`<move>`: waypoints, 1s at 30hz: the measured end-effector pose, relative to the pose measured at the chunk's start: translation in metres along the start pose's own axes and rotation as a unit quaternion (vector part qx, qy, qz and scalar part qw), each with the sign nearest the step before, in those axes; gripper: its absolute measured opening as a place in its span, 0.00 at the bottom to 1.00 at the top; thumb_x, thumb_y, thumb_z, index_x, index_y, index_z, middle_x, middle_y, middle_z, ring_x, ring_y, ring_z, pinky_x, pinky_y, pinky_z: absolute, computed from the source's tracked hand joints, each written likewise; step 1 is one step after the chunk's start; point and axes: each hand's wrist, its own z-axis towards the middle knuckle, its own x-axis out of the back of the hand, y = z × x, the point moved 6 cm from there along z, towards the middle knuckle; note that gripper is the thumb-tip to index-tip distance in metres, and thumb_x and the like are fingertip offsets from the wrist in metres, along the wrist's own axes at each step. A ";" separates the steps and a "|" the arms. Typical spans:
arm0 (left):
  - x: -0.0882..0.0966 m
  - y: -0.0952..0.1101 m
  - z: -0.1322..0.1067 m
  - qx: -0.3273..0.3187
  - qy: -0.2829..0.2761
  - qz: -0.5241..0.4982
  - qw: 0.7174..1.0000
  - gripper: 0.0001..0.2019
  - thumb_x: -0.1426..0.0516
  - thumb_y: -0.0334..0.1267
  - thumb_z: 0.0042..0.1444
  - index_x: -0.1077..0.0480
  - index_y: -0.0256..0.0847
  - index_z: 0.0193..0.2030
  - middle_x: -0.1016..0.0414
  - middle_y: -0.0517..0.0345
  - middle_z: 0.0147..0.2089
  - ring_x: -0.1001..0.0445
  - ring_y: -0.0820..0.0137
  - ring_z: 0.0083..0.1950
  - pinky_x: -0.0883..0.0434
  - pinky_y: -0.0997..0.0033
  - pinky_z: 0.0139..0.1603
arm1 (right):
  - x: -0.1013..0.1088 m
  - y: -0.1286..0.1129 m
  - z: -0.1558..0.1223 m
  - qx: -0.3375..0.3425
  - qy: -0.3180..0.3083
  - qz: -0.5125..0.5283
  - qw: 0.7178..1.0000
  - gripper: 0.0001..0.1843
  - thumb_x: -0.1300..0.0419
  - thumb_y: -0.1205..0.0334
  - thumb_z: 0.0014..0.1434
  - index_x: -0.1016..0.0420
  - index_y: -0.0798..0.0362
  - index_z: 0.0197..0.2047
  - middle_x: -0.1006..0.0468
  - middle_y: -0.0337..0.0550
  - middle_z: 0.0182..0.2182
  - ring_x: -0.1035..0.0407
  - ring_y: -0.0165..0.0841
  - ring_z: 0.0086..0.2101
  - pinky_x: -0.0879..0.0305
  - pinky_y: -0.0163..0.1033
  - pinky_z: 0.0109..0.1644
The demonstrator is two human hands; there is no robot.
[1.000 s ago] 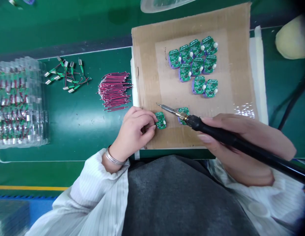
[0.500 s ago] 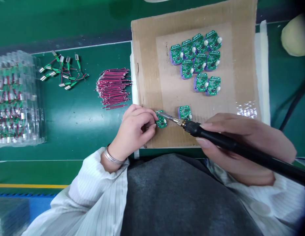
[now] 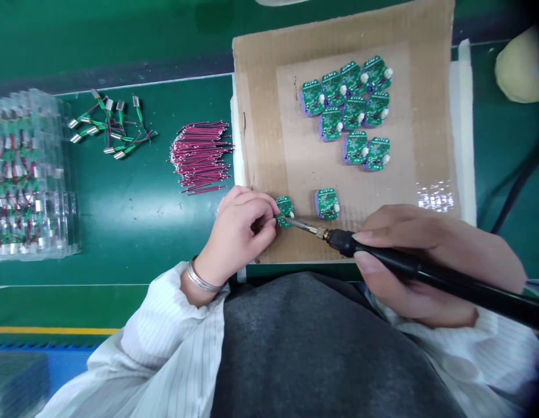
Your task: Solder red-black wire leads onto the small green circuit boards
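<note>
Head view: stacked clear trays of wired parts (image 3: 29, 174) far left of cardboard sheet (image 3: 256, 116); loose wired metal cylinders (image 3: 112, 125) and red-black wire bundle (image 3: 199, 157) nearer it, on green bench (image 3: 134, 238). Left hand (image 3: 241, 226) at cardboard's near edge, fingers (image 3: 267, 203) pinching small green circuit board (image 3: 285, 211). Right hand (image 3: 412, 267) clenched around soldering iron (image 3: 382, 255), tip at board's edge. More green boards (image 3: 343, 110) on cardboard, beyond. Risk: board shifting in pinch or shaky right hand could send tip, likely hot, onto fingers or wrong spot on board.
</note>
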 end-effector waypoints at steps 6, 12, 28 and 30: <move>0.000 0.000 0.000 0.006 -0.001 -0.004 1.000 0.08 0.43 0.24 0.53 0.35 0.40 0.27 0.21 0.59 0.39 0.28 0.68 0.41 0.35 0.62 0.49 | -0.002 -0.001 0.012 0.018 -0.060 0.041 0.997 0.16 0.38 0.75 0.48 0.28 0.47 0.39 0.21 0.40 0.28 0.23 0.37 0.28 0.27 0.40 0.23; 0.001 0.000 0.000 0.009 -0.002 -0.006 1.000 0.08 0.43 0.24 0.52 0.35 0.40 0.27 0.21 0.59 0.39 0.28 0.68 0.41 0.35 0.62 0.49 | -0.006 -0.004 0.007 0.042 -0.055 -0.010 0.998 0.14 0.38 0.73 0.50 0.29 0.48 0.38 0.21 0.40 0.29 0.23 0.36 0.29 0.26 0.41 0.25; 0.000 0.000 0.002 0.008 0.000 -0.013 1.000 0.09 0.43 0.23 0.51 0.35 0.40 0.26 0.21 0.59 0.38 0.28 0.68 0.41 0.35 0.62 0.49 | -0.010 -0.006 0.002 0.015 -0.013 -0.026 0.999 0.16 0.41 0.75 0.51 0.30 0.46 0.40 0.21 0.39 0.29 0.25 0.37 0.29 0.26 0.44 0.27; 0.000 0.000 0.002 0.008 0.001 -0.015 1.000 0.09 0.42 0.22 0.51 0.35 0.39 0.26 0.21 0.59 0.38 0.28 0.68 0.40 0.35 0.62 0.49 | -0.009 -0.006 0.002 0.014 -0.011 -0.023 1.000 0.17 0.41 0.75 0.50 0.30 0.46 0.41 0.21 0.39 0.28 0.25 0.37 0.29 0.26 0.44 0.28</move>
